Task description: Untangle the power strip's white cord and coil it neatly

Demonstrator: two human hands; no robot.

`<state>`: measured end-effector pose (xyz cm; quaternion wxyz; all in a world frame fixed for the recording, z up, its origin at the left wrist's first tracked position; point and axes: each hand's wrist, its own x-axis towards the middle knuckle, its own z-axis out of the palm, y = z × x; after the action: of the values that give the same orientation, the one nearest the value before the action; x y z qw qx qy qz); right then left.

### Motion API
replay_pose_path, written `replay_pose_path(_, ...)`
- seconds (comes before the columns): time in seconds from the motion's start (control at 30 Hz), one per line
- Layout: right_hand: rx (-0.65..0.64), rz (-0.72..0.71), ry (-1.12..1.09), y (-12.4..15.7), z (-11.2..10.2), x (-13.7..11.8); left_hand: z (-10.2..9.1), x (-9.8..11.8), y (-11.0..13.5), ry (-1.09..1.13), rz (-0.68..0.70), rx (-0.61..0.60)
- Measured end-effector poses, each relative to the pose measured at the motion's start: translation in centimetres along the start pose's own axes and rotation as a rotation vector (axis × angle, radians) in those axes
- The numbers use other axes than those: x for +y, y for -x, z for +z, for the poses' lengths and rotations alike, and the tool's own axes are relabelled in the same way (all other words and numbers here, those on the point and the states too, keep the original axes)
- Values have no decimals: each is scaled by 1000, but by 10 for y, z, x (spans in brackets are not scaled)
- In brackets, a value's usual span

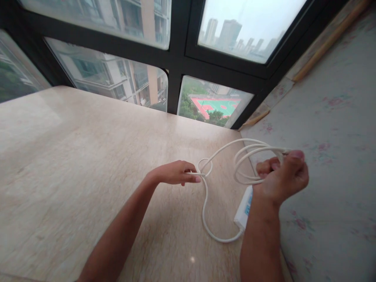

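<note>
A white power cord [248, 148] runs between both hands, gathered into several loose loops on the right. My right hand [283, 172] is closed around the loops, near the papered wall. To the left, my left hand [180, 172] pinches the cord beside a small loop, just above the stone surface. From there the cord curves down to a white power strip [243, 209] with a blue label, which lies on the surface. My right forearm hides part of the strip.
A beige marble window ledge [96, 156] spreads beneath my hands. Dark window frames [175, 58] border its far side, with buildings and a sports court outside. Close on the right stands a wall with floral wallpaper [329, 176], its edge trim [320, 51] peeling.
</note>
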<state>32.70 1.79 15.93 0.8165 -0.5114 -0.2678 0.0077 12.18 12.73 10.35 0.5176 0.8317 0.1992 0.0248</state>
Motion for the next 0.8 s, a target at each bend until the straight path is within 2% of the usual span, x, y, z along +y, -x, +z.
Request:
replay_pose_path(0.13,137,-36,-54,-19,-16,8,-9,2,5,3,-22,-10)
replay_pose_path(0.23,180,-17,-88,-33,-31,13,-19,-3,12,62,35,-91)
replay_pose_path(0.33,246,26,-141,-46,-48,19,-32,-12,22,71,67,-70)
replay_pose_path(0.43,225,33,-160,-55,-66,24,-44,-22,32,-46,-17,60)
replay_pose_path(0.57,144,3,-96,-60,-82,22,-50,-30,34,-312,-270,427)
replay_pose_path(0.63,191,40,-113,-59,-80,18,-47,-30,29,-424,-372,589)
replay_pose_path(0.7,233,85,-153,-55,-70,13,-42,-28,22,-523,-457,684)
replay_pose_path(0.8,169,105,-168,-44,-49,4,-34,-27,14,-631,-556,678)
